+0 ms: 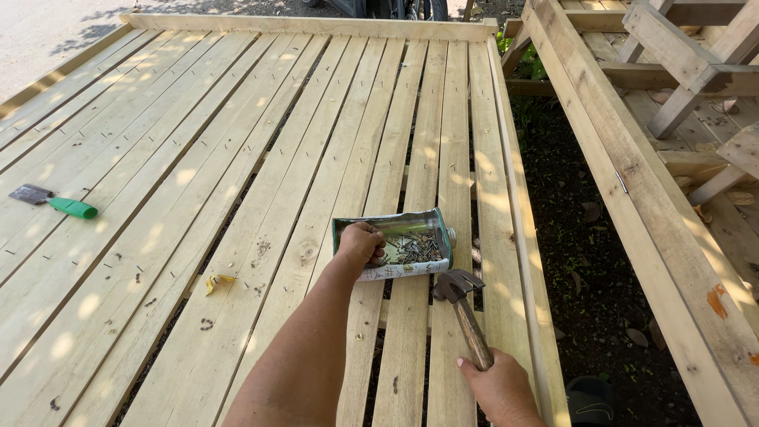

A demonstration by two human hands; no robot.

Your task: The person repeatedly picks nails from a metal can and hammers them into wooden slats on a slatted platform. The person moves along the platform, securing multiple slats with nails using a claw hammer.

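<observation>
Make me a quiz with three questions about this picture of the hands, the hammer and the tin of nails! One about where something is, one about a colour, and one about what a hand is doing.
1. Where does the tin of nails sit?
A. on the wooden slats
B. on the dirt
C. on the bench

2. What colour is the handle of the scraper lying far off on the boards?
A. red
B. green
C. blue

3. What is the right hand doing?
A. resting flat and empty
B. gripping the hammer by its handle
C. pinching one nail

Answers:
1 A, the cut-open tin lies on the pale wooden slats, with the left hand reaching into it.
2 B, the handle is bright green.
3 B, the fingers wrap the handle, with the hammer's head beside the tin.
</observation>
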